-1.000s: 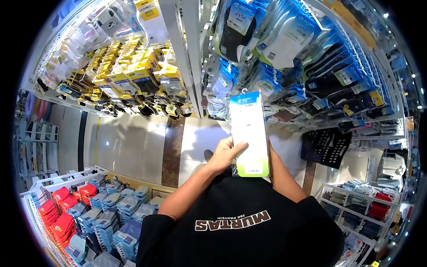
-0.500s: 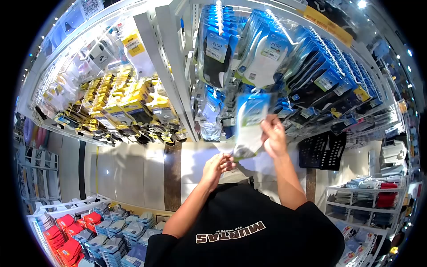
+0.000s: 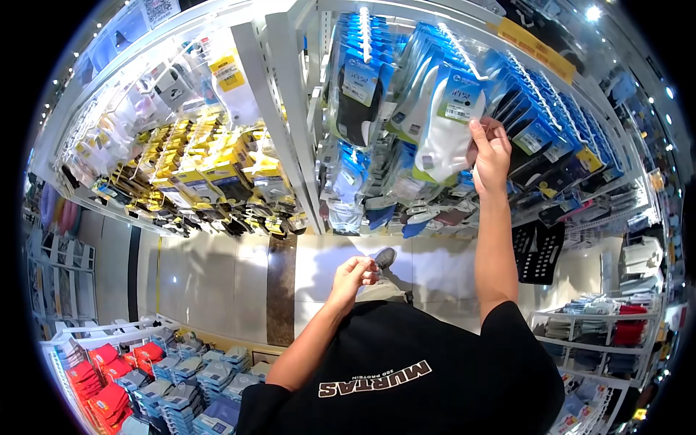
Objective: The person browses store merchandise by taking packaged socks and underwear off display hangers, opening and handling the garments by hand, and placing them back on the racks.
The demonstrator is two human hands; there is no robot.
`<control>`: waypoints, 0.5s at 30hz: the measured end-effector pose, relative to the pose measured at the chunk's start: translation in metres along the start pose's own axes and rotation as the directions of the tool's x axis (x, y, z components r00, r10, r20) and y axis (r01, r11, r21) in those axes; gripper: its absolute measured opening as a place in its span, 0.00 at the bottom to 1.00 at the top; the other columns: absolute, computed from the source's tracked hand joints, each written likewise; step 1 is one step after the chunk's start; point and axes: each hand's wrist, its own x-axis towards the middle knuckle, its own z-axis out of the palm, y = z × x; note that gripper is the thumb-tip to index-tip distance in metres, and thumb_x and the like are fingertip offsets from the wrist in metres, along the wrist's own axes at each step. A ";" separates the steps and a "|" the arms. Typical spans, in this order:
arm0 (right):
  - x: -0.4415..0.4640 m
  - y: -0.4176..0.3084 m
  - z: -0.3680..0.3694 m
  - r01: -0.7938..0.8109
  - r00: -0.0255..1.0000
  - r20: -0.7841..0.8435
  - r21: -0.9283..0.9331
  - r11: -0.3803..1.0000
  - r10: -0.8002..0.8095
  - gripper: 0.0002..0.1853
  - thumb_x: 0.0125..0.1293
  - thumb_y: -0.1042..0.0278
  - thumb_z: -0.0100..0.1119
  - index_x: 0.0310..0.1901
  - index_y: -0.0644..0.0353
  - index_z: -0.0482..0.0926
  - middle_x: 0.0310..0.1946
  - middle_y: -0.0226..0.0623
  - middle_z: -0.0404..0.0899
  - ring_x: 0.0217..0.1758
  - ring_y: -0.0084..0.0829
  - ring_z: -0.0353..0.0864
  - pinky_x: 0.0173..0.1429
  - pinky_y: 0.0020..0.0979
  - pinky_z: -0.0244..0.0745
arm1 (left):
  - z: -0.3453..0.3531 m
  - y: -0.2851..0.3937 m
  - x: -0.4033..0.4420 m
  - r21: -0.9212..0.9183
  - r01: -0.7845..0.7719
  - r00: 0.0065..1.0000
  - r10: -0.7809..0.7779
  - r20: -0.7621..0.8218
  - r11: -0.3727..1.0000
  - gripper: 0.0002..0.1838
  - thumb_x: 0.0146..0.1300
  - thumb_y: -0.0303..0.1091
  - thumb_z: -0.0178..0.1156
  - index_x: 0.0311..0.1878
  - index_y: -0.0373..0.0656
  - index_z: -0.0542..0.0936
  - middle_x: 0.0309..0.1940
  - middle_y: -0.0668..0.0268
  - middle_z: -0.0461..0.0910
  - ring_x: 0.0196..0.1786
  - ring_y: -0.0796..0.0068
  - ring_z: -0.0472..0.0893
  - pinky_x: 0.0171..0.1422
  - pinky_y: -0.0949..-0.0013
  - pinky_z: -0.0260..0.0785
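My right hand (image 3: 493,158) is raised to the rack and grips the right edge of a pack of white socks (image 3: 448,141) between thumb and fingers. The pack has a blue header card and hangs upright in front of similar packs, by the end of a white hook (image 3: 464,52). Whether it sits on the hook cannot be told. Lower down, before my body, my left hand (image 3: 353,277) is closed in a pinch. Anything between its fingertips is too small or hidden to make out. Black sock packs (image 3: 357,101) hang left of the white ones.
A white rack post (image 3: 272,101) divides the blue packs from yellow-labelled packs (image 3: 210,156) on the left. Further dark sock packs (image 3: 536,138) hang to the right. Behind me are stacks of red packages (image 3: 109,402) and a shelf of folded goods (image 3: 594,319). A black perforated basket (image 3: 538,254) is at the right.
My right hand has carried the white sock pack up and right, from before my body to the hook. My left hand has come off the pack's lower end and stays low, fingers drawn together.
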 end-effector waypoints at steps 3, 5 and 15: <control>0.000 0.008 0.008 0.021 0.997 -0.073 -0.187 0.982 -0.036 0.13 0.65 0.73 0.65 0.48 0.65 0.76 0.41 0.31 0.79 0.40 0.19 0.75 0.43 0.23 0.71 | -0.003 0.000 -0.001 0.000 -0.001 1.000 0.001 -0.013 1.000 0.11 0.70 0.37 0.58 0.43 0.37 0.78 0.36 0.62 0.82 0.33 0.75 0.82 0.41 0.71 0.74; -0.006 0.013 0.013 0.167 0.972 -0.096 -0.357 0.919 -0.214 0.13 0.64 0.73 0.66 0.48 0.65 0.75 0.42 0.33 0.78 0.41 0.20 0.75 0.45 0.23 0.72 | -0.006 0.000 -0.002 0.004 -0.003 1.000 0.003 -0.021 1.000 0.11 0.71 0.37 0.58 0.43 0.38 0.78 0.35 0.62 0.82 0.33 0.76 0.81 0.41 0.73 0.74; -0.054 0.048 0.090 0.221 0.975 0.099 -0.297 0.929 -0.200 0.19 0.62 0.73 0.68 0.53 0.64 0.74 0.44 0.36 0.77 0.47 0.26 0.77 0.49 0.28 0.76 | -0.015 0.000 -0.007 0.016 0.005 0.996 -0.004 -0.086 1.000 0.11 0.71 0.38 0.58 0.42 0.38 0.79 0.34 0.64 0.83 0.32 0.80 0.80 0.39 0.77 0.73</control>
